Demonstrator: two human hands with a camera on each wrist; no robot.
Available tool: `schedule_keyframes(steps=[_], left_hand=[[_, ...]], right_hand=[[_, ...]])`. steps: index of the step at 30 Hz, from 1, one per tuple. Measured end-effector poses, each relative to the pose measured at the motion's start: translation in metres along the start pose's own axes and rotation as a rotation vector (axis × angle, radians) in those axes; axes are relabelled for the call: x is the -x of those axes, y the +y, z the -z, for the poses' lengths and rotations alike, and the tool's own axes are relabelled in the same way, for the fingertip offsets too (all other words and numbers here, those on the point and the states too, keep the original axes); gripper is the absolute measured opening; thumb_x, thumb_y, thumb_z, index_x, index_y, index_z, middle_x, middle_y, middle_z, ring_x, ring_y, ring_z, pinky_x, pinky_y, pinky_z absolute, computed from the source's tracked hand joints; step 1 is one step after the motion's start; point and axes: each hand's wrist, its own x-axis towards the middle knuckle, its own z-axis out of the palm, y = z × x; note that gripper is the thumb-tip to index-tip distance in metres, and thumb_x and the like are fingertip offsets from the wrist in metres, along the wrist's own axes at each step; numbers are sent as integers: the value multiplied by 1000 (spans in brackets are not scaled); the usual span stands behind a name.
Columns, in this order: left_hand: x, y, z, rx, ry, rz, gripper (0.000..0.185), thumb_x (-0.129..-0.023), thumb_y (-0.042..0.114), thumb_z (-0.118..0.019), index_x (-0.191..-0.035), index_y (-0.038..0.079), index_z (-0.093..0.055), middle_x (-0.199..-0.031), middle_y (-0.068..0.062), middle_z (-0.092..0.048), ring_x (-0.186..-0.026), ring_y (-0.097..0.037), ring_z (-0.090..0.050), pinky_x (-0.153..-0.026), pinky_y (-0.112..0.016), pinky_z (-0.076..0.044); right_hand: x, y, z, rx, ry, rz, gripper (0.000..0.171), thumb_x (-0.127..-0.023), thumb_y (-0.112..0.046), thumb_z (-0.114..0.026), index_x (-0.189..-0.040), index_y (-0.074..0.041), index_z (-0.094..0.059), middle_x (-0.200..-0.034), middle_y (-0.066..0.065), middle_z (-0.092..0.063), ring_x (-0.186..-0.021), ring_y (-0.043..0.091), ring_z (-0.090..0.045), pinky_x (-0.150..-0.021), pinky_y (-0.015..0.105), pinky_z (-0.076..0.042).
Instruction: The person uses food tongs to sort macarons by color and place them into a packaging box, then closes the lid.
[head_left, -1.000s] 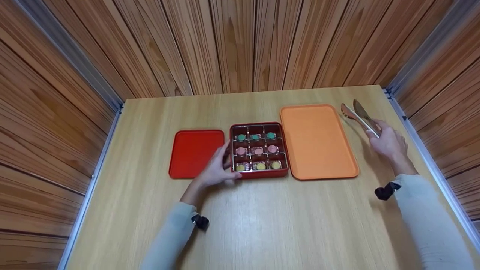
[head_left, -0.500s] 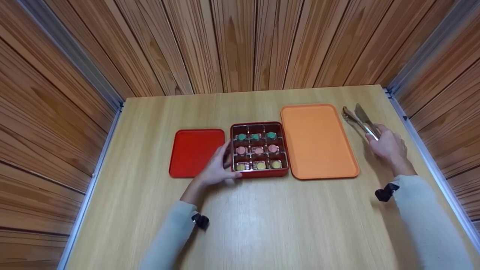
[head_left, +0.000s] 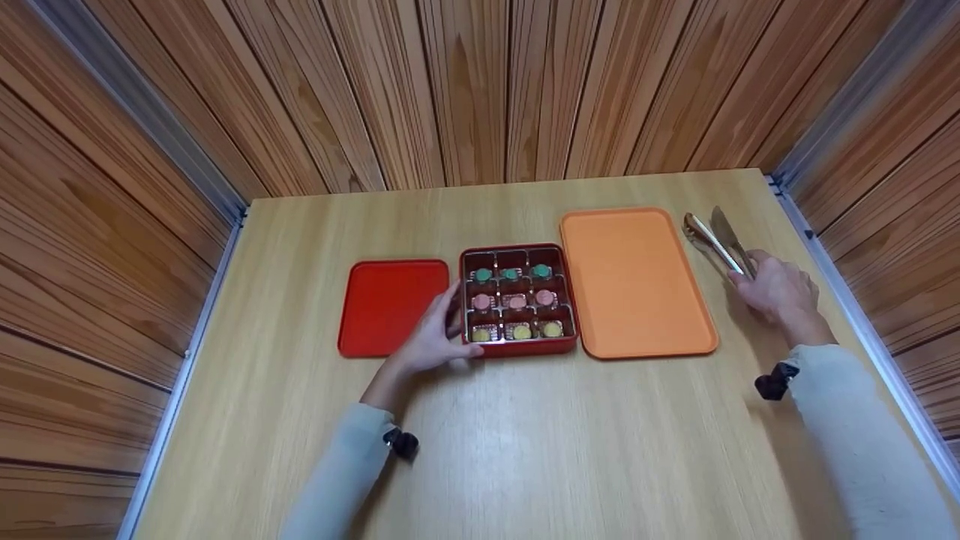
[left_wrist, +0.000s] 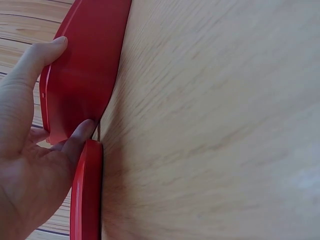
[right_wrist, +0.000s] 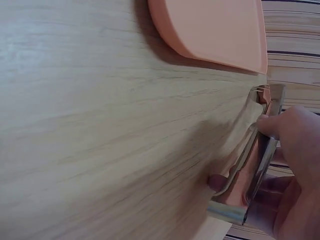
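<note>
My left hand (head_left: 429, 337) holds the near left corner of a red box (head_left: 529, 346), thumb on its front wall, fingers along its left side. The left wrist view shows the thumb high on the red box wall (left_wrist: 90, 70) and fingertips low beside it. Inside the box, a divided insert carries small round pieces in rows: green (head_left: 511, 274), pink (head_left: 517, 301) and yellow (head_left: 521, 331). On the right, my right hand (head_left: 776, 289) grips metal tongs (head_left: 724, 244) near their joined end, their tips apart and pointing away. Thumb and fingers close around the tongs (right_wrist: 245, 175) in the right wrist view.
A red square lid or tray (head_left: 391, 307) lies left of the box, partly behind the left hand. An orange tray (head_left: 641, 285) lies between the box and the tongs. Wood-panelled walls (head_left: 480, 97) border the table (head_left: 525, 435) at the back and sides.
My right hand has shifted slightly towards me, and the tongs came down lower with their tips a little nearer. The left hand and the box have stayed in place.
</note>
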Motion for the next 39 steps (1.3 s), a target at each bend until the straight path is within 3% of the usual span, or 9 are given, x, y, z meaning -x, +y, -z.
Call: schedule_keyframes(steps=[9,16,20,28,32,35,39], left_hand=[[0,1,-1,16,1,10,129,-85,28,-101,-183,20,-17,-181,-20,-31,-171,-41,-30,-143,-62,-27],[-1,1,0,5,4,12,128,-86,31,-100,-183,21,-17,-183,-20,-29,-171,-41,-29,-143,-63,-26],[-2,1,0,-12,2,9,128,-86,34,-100,-183,19,-18,-183,-20,-29,-171,-41,-29,-143,-65,-25],[-3,8,2,-25,2,47,122,-88,35,-97,-182,17,-20,-182,-18,-31,-170,-40,-31,-143,-66,-24],[-3,11,4,-8,10,64,118,-90,33,-95,-182,20,-21,-182,-15,-33,-170,-38,-32,-143,-67,-24],[-4,13,5,9,19,62,118,-90,32,-95,-182,21,-21,-182,-14,-36,-170,-38,-33,-142,-65,-28],[-4,17,8,31,25,31,115,-93,29,-93,-182,18,-21,-181,-16,-37,-168,-39,-37,-138,-62,-38]], right_hand=[[0,6,-3,97,46,17,80,-110,-52,-61,-165,3,-42,-85,14,-52,-69,31,-52,-59,41,-38],[0,5,-3,78,47,4,84,-109,-54,-61,-166,4,-41,-93,17,-54,-79,37,-54,-66,42,-37],[1,2,-2,75,60,-15,90,-109,-60,-60,-168,5,-39,-88,15,-53,-77,37,-54,-67,43,-37],[2,-17,9,20,197,-4,84,-112,-60,-52,-168,1,-44,-74,11,-56,-67,31,-55,-67,42,-39],[1,-29,14,-17,234,45,75,-113,-52,-54,-167,0,-46,-95,26,-70,-75,34,-62,-70,41,-41],[-2,-36,14,-20,235,78,70,-113,-46,-56,-165,0,-49,-114,32,-72,-81,36,-63,-69,41,-40],[-8,-45,11,-15,212,98,67,-112,-42,-57,-164,-1,-51,-104,29,-70,-69,32,-57,-60,40,-39]])
